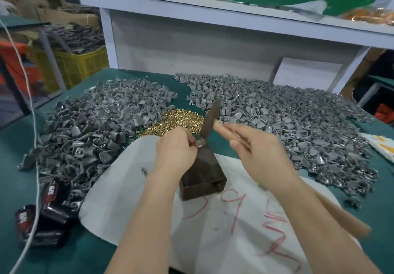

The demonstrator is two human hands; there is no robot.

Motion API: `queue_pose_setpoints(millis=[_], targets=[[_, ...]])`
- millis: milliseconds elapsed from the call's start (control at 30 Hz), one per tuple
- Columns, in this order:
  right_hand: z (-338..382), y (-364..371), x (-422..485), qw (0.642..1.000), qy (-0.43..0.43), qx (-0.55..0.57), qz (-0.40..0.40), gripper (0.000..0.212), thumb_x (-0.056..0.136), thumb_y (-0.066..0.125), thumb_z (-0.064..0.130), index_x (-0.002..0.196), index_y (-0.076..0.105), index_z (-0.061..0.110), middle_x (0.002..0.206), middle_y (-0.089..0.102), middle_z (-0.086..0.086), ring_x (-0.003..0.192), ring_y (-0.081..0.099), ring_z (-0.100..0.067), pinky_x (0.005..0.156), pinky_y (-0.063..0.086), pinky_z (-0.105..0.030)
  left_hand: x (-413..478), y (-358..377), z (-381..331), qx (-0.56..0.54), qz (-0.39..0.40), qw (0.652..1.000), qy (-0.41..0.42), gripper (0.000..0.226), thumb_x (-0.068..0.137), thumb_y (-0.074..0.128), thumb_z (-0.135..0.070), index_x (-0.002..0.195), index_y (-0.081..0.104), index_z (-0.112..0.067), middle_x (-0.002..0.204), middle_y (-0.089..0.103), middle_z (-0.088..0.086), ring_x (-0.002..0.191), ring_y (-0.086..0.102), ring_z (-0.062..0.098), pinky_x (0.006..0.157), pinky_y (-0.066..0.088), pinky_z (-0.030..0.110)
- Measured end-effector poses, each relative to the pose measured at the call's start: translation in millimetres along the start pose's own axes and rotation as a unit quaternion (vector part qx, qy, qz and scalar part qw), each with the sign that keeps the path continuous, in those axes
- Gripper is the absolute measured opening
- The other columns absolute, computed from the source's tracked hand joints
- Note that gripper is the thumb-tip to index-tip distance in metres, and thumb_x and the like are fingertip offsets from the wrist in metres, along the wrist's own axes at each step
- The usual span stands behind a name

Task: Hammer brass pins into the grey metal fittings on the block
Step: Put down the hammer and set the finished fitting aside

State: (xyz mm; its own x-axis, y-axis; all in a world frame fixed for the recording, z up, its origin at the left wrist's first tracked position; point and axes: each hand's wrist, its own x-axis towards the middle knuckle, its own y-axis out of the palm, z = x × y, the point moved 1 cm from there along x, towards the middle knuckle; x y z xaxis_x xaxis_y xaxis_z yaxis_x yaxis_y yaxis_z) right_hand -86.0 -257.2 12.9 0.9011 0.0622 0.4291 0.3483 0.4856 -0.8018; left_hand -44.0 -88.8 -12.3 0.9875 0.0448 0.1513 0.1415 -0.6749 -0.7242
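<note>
A dark metal block (202, 173) stands on a white cloth (132, 188) in front of me. My left hand (173, 148) pinches a grey metal fitting (200, 143) on the block's top far edge. My right hand (258, 148) grips the wooden handle of a hammer (210, 119), whose dark steel head is raised just above and behind the fitting. The handle's end sticks out under my right forearm. A heap of brass pins (174, 121) lies just beyond the block.
Big piles of grey fittings spread over the green table at left (96, 124) and at right (287, 120). Black packets (42, 216) and a white cord (36, 156) lie at the left edge. A pale shelf unit (191, 45) closes the back.
</note>
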Motion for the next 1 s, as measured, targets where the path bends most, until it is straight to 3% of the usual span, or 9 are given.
queue_pose_setpoints(millis=[100, 200, 467, 600, 700, 767, 833, 900, 1000], targets=[[-15.9, 12.2, 15.3, 0.991, 0.099, 0.085, 0.008, 0.031, 0.095, 0.051, 0.029, 0.126, 0.057, 0.031, 0.084, 0.06, 0.017, 0.066, 0.055, -0.009, 0.065, 0.043, -0.025, -0.7, 0.5, -0.6, 0.007, -0.001, 1.0, 0.003, 0.008, 0.088, 0.062, -0.018, 0.091, 0.07, -0.018, 0.095, 0.07, 0.002, 0.095, 0.062, 0.025, 0.087, 0.051, 0.04], [-25.0, 33.4, 18.7, 0.962, 0.213, 0.134, 0.102, 0.028, 0.095, 0.049, 0.037, 0.12, 0.061, 0.028, 0.077, 0.061, 0.005, 0.055, 0.058, -0.015, 0.049, 0.048, -0.028, -0.8, 1.7, -1.6, 0.008, 0.0, 1.0, -0.002, 0.007, 0.09, 0.062, -0.02, 0.092, 0.069, -0.021, 0.095, 0.069, 0.0, 0.095, 0.061, 0.023, 0.088, 0.051, 0.041], [-20.5, 54.0, 21.6, 0.949, 0.18, -0.215, 0.143, 0.03, 0.098, 0.042, 0.034, 0.107, 0.064, 0.015, 0.096, 0.058, -0.009, 0.085, 0.051, -0.028, 0.071, 0.04, -0.031, -0.8, 3.7, -4.5, -0.055, 0.013, 0.998, 0.021, 0.008, 0.091, 0.061, -0.019, 0.088, 0.064, -0.026, 0.097, 0.068, -0.005, 0.099, 0.06, 0.02, 0.091, 0.049, 0.04], [-6.9, 33.4, 35.7, 0.989, 0.131, -0.006, 0.062, 0.028, 0.097, 0.046, 0.03, 0.115, 0.064, 0.018, 0.11, 0.063, -0.003, 0.091, 0.059, -0.017, 0.085, 0.048, -0.031, -1.5, 4.3, -5.6, -0.085, 0.004, 0.996, 0.032, 0.009, 0.09, 0.061, -0.019, 0.087, 0.063, -0.027, 0.087, 0.063, -0.01, 0.095, 0.061, 0.016, 0.091, 0.049, 0.038], [10.4, 26.0, 44.9, 0.964, 0.099, 0.203, 0.141, 0.015, 0.095, 0.053, 0.023, 0.1, 0.067, 0.021, 0.082, 0.068, 0.004, 0.065, 0.058, -0.004, 0.062, 0.049, -0.017, -0.3, 6.0, -7.2, -0.124, -0.006, 0.991, 0.041, 0.012, 0.089, 0.061, -0.015, 0.086, 0.062, -0.026, 0.085, 0.064, -0.009, 0.09, 0.061, 0.016, 0.088, 0.051, 0.036], [15.0, 27.7, 52.7, 0.956, 0.096, 0.232, 0.149, 0.012, 0.093, 0.057, 0.018, 0.089, 0.068, 0.016, 0.07, 0.066, 0.003, 0.058, 0.057, -0.005, 0.055, 0.048, -0.014, 0.1, 5.6, -8.2, -0.17, -0.024, 0.984, 0.039, 0.01, 0.089, 0.061, -0.014, 0.094, 0.063, -0.022, 0.09, 0.064, -0.008, 0.093, 0.062, 0.014, 0.089, 0.05, 0.031], [6.4, 24.9, 71.3, 0.967, 0.137, 0.212, 0.028, 0.016, 0.092, 0.058, 0.023, 0.102, 0.067, 0.015, 0.082, 0.068, 0.004, 0.068, 0.06, -0.006, 0.063, 0.049, -0.018, 2.3, 2.3, -6.0, -0.223, -0.076, 0.972, 0.017, 0.021, 0.09, 0.062, -0.016, 0.111, 0.061, -0.017, 0.105, 0.063, -0.007, 0.1, 0.059, 0.01, 0.091, 0.045, 0.024], [-8.6, 21.8, 93.3, 0.959, 0.223, 0.157, -0.079, 0.043, 0.092, 0.056, 0.029, 0.133, 0.049, 0.017, 0.123, 0.06, -0.004, 0.104, 0.058, -0.015, 0.088, 0.048, -0.03, 4.4, -4.9, -2.1, -0.303, -0.16, 0.939, -0.024, 0.026, 0.091, 0.059, -0.017, 0.117, 0.059, -0.019, 0.115, 0.06, -0.006, 0.104, 0.056, 0.006, 0.089, 0.041, 0.019], [-1.6, 40.7, 108.0, 0.971, 0.239, 0.004, -0.015, 0.071, 0.092, 0.055, 0.036, 0.15, 0.014, 0.032, 0.156, 0.012, -0.015, 0.143, 0.012, -0.037, 0.115, 0.015, -0.052, 5.2, -15.8, 4.7, -0.449, -0.283, 0.843, -0.085, 0.021, 0.092, 0.054, -0.011, 0.107, 0.057, -0.025, 0.114, 0.059, -0.003, 0.099, 0.056, 0.005, 0.084, 0.044, 0.016]])
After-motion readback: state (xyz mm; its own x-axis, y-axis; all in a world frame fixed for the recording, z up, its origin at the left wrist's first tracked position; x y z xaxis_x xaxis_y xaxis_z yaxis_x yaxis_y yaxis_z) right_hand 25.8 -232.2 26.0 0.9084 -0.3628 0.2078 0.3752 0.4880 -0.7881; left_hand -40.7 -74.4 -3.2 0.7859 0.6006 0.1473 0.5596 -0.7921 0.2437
